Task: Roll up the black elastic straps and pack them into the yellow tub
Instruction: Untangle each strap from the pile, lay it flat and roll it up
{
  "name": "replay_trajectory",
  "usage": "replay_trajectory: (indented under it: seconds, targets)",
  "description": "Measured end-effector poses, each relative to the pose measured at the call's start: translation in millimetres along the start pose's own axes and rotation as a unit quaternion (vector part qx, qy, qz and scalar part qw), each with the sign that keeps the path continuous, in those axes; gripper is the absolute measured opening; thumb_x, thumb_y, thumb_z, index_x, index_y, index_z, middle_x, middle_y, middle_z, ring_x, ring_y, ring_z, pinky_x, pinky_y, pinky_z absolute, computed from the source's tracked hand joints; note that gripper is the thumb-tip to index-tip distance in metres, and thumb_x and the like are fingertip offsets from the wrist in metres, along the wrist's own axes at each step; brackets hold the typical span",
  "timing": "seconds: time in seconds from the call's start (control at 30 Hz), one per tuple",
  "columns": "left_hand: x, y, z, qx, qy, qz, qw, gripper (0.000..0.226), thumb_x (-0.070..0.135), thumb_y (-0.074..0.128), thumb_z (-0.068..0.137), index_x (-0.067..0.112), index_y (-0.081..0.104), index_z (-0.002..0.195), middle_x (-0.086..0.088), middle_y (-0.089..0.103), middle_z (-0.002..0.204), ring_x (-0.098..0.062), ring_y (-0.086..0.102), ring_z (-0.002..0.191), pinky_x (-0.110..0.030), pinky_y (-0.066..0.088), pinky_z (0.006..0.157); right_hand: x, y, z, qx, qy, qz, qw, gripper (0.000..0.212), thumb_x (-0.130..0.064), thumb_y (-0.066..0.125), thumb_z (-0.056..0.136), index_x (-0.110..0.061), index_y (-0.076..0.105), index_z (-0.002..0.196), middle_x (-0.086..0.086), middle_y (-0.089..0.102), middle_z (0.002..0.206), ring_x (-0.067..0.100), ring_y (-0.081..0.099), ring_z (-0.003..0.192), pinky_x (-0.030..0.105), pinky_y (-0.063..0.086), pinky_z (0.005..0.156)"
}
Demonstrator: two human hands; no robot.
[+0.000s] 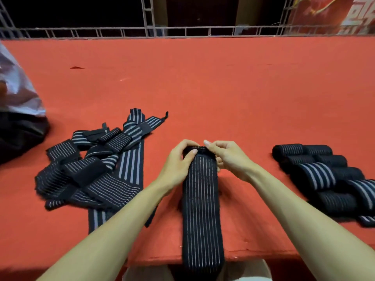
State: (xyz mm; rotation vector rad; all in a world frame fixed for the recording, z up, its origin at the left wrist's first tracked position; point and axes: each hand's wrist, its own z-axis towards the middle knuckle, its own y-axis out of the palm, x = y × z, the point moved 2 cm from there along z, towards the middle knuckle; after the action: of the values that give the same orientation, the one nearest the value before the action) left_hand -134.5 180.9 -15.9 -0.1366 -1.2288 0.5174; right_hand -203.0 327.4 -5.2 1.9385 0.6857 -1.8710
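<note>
A black elastic strap with thin grey stripes [200, 209] lies lengthwise in front of me on the red table [203, 88], its near end hanging over the front edge. My left hand [178, 161] and my right hand [227, 157] both pinch its far end, which is curled into a small roll. A loose heap of unrolled straps [97, 163] lies to the left. Several rolled straps [324, 175] are grouped at the right. No yellow tub is in view.
A white plastic bag [18, 88] and a dark bundle [20, 136] sit at the left edge. A metal grid railing [182, 31] runs along the table's far side, with a red banner [328, 13] behind it at the right.
</note>
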Motion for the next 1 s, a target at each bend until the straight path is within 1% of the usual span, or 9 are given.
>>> replay_trajectory:
  seconds: [0.1,0.23,0.4,0.53,0.63,0.7,0.8,0.9,1.0]
  targets:
    - [-28.4,17.3,8.2,0.026,-0.003,-0.015,1.000,0.017,0.002,0.053,0.095,0.016,0.061,0.098,0.012,0.064,0.094,0.007,0.057,0.089,-0.013,0.042,0.085,29.2,-4.5,20.0,0.043,0.010,0.015,0.999,0.029,-0.033,0.067,0.090,-0.005,0.063,0.083,0.010,0.048,0.065,0.017,0.041,0.052,0.025,0.036,0.045]
    - [-61.7,28.5,10.8,0.040,-0.020,-0.029,0.999,0.023,0.001,0.055,0.094,0.022,0.063,0.096,0.014,0.066,0.093,0.004,0.059,0.093,-0.016,0.043,0.087,65.9,0.5,34.2,0.096,0.006,0.053,0.994,0.020,-0.025,0.071,0.087,-0.006,0.067,0.081,0.001,0.060,0.064,0.011,0.050,0.054,0.019,0.039,0.047]
    - [-74.2,28.9,7.7,0.023,-0.045,-0.129,0.990,0.019,0.000,0.057,0.093,0.017,0.066,0.096,0.012,0.069,0.093,-0.003,0.063,0.092,-0.018,0.049,0.081,82.1,0.2,35.9,0.115,-0.045,0.069,0.990,0.019,-0.019,0.074,0.083,-0.001,0.069,0.088,0.009,0.064,0.072,0.009,0.054,0.060,0.019,0.042,0.049]
    - [-78.0,31.4,9.5,0.007,-0.058,-0.166,0.984,0.016,0.003,0.058,0.093,0.015,0.064,0.101,0.008,0.067,0.098,-0.004,0.061,0.094,-0.018,0.047,0.082,83.2,-1.3,37.6,0.119,-0.075,0.045,0.989,0.013,-0.016,0.073,0.083,-0.004,0.069,0.086,-0.004,0.061,0.061,0.000,0.049,0.052,0.016,0.038,0.045]
    - [-77.0,32.8,10.3,0.007,-0.082,-0.191,0.978,0.014,0.015,0.062,0.090,0.018,0.062,0.105,0.007,0.065,0.100,0.000,0.059,0.091,-0.016,0.046,0.081,81.9,-2.8,37.8,0.119,-0.084,0.059,0.988,0.007,-0.010,0.072,0.084,-0.005,0.068,0.087,-0.012,0.059,0.055,-0.003,0.048,0.049,0.013,0.036,0.045]
    - [-74.9,33.1,9.4,0.015,-0.089,-0.189,0.978,0.017,0.025,0.059,0.091,0.016,0.063,0.106,0.008,0.065,0.099,0.003,0.059,0.088,-0.014,0.045,0.079,80.4,-1.5,36.2,0.118,-0.095,0.062,0.987,0.007,-0.008,0.073,0.082,-0.006,0.069,0.088,-0.006,0.066,0.064,0.001,0.055,0.059,0.016,0.043,0.054]
    - [-73.2,32.7,7.2,0.024,-0.092,-0.183,0.979,0.030,0.038,0.051,0.090,0.015,0.062,0.106,0.005,0.066,0.100,0.000,0.059,0.088,-0.017,0.046,0.080,78.8,0.6,34.5,0.121,-0.119,0.046,0.985,0.012,-0.004,0.075,0.079,-0.007,0.069,0.089,0.013,0.072,0.087,0.012,0.063,0.078,0.024,0.052,0.072]
    - [-75.2,32.3,4.5,0.013,-0.096,-0.183,0.978,0.034,0.039,0.051,0.087,0.018,0.059,0.112,-0.001,0.065,0.104,-0.004,0.059,0.090,-0.021,0.048,0.080,76.3,2.6,33.1,0.123,-0.125,0.047,0.983,0.015,-0.001,0.075,0.079,-0.011,0.068,0.087,0.007,0.070,0.082,0.006,0.062,0.066,0.017,0.049,0.058]
    - [-76.0,32.3,2.9,0.000,-0.097,-0.193,0.976,0.028,0.026,0.053,0.094,0.016,0.056,0.120,-0.007,0.065,0.105,-0.008,0.061,0.089,-0.024,0.050,0.077,75.8,2.5,31.3,0.129,-0.128,0.052,0.982,0.019,0.002,0.074,0.078,-0.014,0.066,0.085,0.003,0.068,0.077,0.003,0.060,0.059,0.015,0.044,0.051]
